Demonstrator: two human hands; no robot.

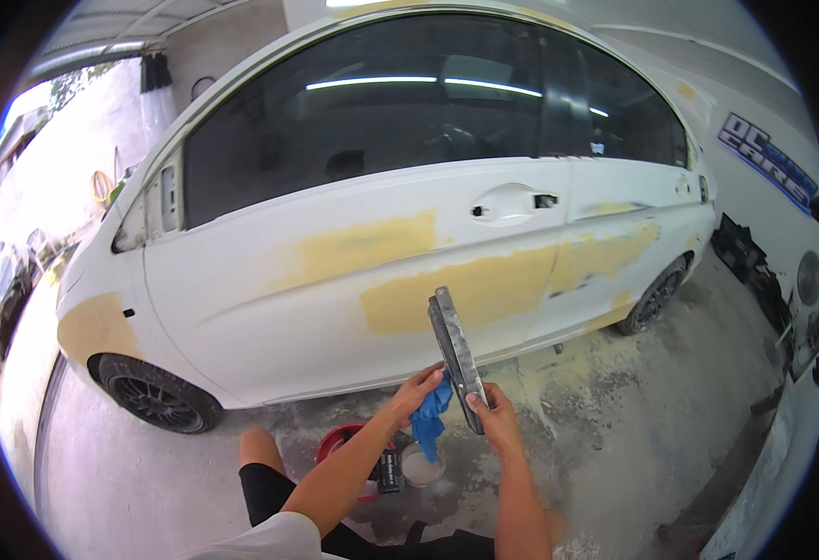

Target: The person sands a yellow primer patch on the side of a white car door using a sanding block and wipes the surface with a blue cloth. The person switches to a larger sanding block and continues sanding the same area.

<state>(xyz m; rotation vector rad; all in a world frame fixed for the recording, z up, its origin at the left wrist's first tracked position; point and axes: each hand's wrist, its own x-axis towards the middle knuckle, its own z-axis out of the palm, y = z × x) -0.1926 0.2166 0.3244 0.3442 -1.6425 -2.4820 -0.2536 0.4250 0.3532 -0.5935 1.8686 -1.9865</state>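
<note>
Our right grip is closed on the lower end of a long grey block, tilted before the yellow-patched white car; our left grip clasps a blue cloth.

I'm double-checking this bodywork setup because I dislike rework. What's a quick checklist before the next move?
1. Long block secure in the right hand: ok, the fingers grip its lower end.
2. Blue cloth held: ok, it hangs from the left hand.
3. Block's grey face clean: not ok, it looks mottled with pale smears.
4. Block clear of the front door: cannot tell, they overlap in this single view.
5. Handle recess masked: not ok, dark openings show in it.
6. Feet clear of the red tub: cannot tell, the feet are not clearly visible.
</note>
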